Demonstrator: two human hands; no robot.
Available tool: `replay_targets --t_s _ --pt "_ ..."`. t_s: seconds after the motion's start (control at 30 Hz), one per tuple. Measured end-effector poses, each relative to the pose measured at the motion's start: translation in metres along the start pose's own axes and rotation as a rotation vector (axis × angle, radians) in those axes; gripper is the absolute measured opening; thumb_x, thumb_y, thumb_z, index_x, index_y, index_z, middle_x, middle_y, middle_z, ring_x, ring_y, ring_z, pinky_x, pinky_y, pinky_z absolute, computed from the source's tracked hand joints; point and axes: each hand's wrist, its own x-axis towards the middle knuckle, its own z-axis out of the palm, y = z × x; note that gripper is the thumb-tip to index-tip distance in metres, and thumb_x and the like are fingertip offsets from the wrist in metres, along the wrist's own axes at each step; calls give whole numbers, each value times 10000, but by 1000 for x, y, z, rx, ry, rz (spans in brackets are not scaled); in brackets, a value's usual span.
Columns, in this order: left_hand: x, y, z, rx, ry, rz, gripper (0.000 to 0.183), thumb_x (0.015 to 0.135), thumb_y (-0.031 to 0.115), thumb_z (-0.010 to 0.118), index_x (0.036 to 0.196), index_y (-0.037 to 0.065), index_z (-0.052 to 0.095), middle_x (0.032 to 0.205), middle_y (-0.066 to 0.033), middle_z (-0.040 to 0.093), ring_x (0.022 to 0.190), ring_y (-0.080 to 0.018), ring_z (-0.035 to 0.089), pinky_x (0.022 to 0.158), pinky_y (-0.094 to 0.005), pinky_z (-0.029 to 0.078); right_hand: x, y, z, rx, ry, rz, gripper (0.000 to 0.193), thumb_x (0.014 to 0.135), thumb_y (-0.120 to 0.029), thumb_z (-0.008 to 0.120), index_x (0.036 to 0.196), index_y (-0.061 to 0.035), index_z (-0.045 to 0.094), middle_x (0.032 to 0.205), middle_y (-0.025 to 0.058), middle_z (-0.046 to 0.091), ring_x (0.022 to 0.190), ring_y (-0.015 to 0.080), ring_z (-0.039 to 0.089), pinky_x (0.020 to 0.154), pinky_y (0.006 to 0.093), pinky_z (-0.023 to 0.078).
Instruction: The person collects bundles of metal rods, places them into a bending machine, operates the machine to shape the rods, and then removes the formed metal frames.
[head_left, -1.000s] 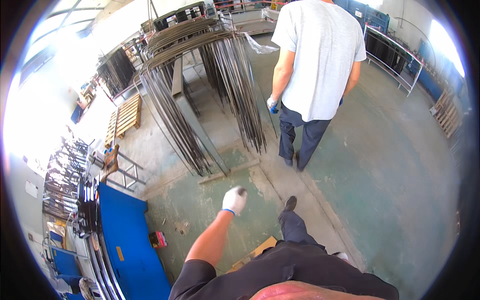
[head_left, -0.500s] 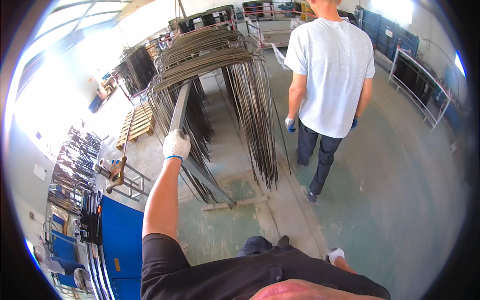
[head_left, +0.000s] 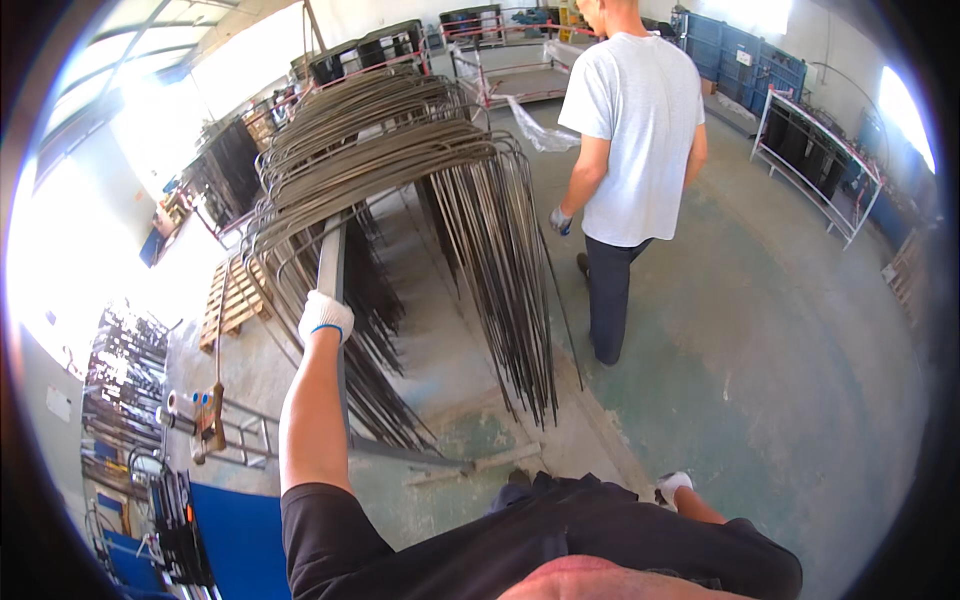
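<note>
My left hand (head_left: 327, 316), in a white knitted glove with a blue cuff, is closed around the grey metal bar (head_left: 333, 255) of a rack. Many long, dark metal rods (head_left: 385, 150) bent into U shapes hang over this rack, their straight legs pointing down. The nearest bundle hangs just beyond my left hand and to its right. The bar slopes down to a foot (head_left: 470, 466) on the floor. My right hand (head_left: 675, 486), also in a white glove, is low beside my body at the right, apart from the rods. Its fingers are too small and partly hidden to read.
A person (head_left: 640, 140) in a light grey T-shirt and dark trousers is right of the rack, facing away. A wooden pallet (head_left: 232, 300) lies left of it, near a metal stand (head_left: 245, 430) and a blue panel (head_left: 238, 535). A white-framed rack (head_left: 815, 165) stands far right.
The rack of rods now fills more of the picture and sits further left. My left hand stays on the bar. The person has stepped further ahead. My right hand stays low at my side.
</note>
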Motion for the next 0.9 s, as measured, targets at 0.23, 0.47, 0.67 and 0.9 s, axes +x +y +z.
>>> replay_targets --t_s 0.23,0.47,0.67,0.9 --pt "87 29 18 -12 31 -34 442 891 171 665 1264 -44 566 1256 -269 698 1197 -394 694 1017 -445 557 82 -86 5 -899 -99 -418 325 980 -330 526 897 -166 794 948 75 790 894 282 755 811 422 586" --pt "109 54 23 52 51 -90 374 874 156 699 1199 -12 623 1138 -254 739 1106 -403 729 947 -456 583 117 -301 -15 -563 90 -417 349 966 -360 600 1118 -96 770 1205 170 743 1142 361 687 982 442 549" --pt "114 58 18 84 97 -121 302 858 117 684 1141 11 667 1106 -247 746 1081 -416 727 931 -463 580 139 -389 3 -361 18 -488 405 927 -369 672 1223 -105 754 1253 158 734 1185 361 673 1013 430 541" --pt "111 66 17 91 88 -176 343 857 116 682 1179 7 642 1140 -258 734 1111 -431 713 954 -472 570 154 -371 28 -560 -88 -461 364 945 -252 708 1250 -57 728 990 117 792 814 210 754 748 374 597"
